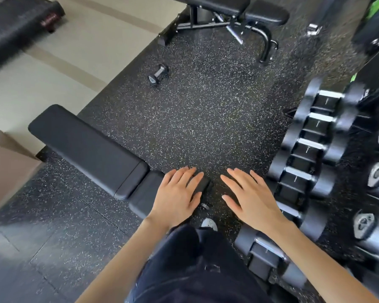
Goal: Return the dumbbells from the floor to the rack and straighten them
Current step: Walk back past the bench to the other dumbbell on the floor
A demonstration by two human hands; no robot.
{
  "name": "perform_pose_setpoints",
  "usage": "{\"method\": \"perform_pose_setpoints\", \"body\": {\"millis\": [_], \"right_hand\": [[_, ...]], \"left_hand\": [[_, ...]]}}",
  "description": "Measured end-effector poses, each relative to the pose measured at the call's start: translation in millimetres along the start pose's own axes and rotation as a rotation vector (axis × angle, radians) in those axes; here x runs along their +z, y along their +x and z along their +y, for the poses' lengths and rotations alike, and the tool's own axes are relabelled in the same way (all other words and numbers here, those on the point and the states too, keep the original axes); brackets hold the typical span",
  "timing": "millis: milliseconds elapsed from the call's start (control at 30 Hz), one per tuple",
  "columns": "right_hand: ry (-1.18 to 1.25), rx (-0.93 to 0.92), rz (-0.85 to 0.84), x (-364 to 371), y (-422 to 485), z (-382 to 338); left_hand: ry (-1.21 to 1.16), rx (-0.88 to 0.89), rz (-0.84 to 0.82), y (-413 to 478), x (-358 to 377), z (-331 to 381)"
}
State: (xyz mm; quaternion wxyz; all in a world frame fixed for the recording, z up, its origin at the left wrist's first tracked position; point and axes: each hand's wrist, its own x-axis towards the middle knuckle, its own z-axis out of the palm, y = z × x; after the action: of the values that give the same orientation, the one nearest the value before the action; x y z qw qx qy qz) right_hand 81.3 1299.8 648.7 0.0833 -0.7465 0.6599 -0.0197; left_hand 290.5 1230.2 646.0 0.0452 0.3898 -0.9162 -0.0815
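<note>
One small black dumbbell with a chrome handle lies on the speckled rubber floor, far ahead and left of centre. The dumbbell rack runs down the right side with several black dumbbells lying on it in a row. My left hand and my right hand hover side by side in front of me, fingers straight and spread, holding nothing. Both hands are well short of the floor dumbbell, and the right one is just left of the rack.
A flat black bench lies at my left, its end under my left hand. An adjustable bench stands at the far side. The pale floor begins left of the rubber mat. My legs and a shoe are below.
</note>
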Motion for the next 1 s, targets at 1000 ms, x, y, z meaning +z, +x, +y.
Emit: {"method": "perform_pose_setpoints", "body": {"millis": [1000], "right_hand": [[-0.016,-0.003,-0.016,-22,192,82]], "left_hand": [[0.007,-0.106,0.022,153,3,-110]]}}
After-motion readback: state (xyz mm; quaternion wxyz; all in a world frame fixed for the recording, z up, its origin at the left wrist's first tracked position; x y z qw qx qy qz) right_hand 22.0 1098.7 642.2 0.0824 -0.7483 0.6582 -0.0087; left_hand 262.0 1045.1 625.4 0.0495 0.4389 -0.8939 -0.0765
